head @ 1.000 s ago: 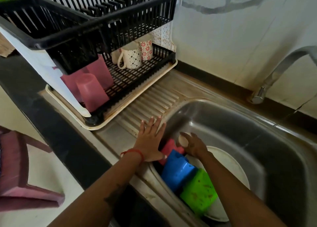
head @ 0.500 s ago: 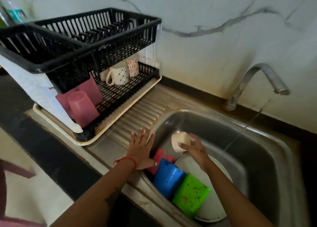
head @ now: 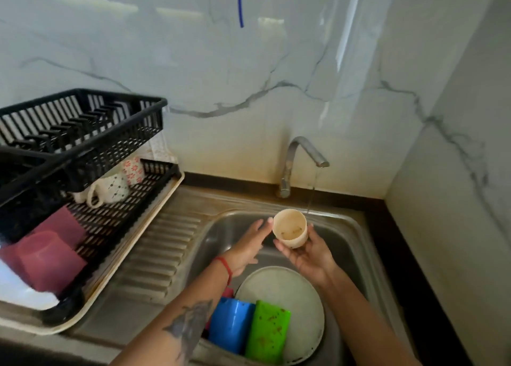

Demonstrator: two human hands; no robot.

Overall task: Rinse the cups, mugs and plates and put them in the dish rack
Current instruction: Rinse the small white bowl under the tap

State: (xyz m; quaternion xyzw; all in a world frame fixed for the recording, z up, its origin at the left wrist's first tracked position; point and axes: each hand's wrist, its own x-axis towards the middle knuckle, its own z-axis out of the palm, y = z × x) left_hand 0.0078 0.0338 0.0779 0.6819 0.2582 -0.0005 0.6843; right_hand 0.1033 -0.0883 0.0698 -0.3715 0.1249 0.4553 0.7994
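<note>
Cream cup (head: 290,228) cradled in right hand (head: 309,255) over sink (head: 356,244), just short of tap stream (head: 311,197); left hand (head: 249,244) flat-fingered beside rim; risk: wet cup slipping onto plate (head: 287,291) below.

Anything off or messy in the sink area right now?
Nothing is broken or spilled. The beige cup held in the right hand has brown residue inside, and the green cup lying on the white plate is speckled with brown. The tap runs a thin stream just past the beige cup.
</note>
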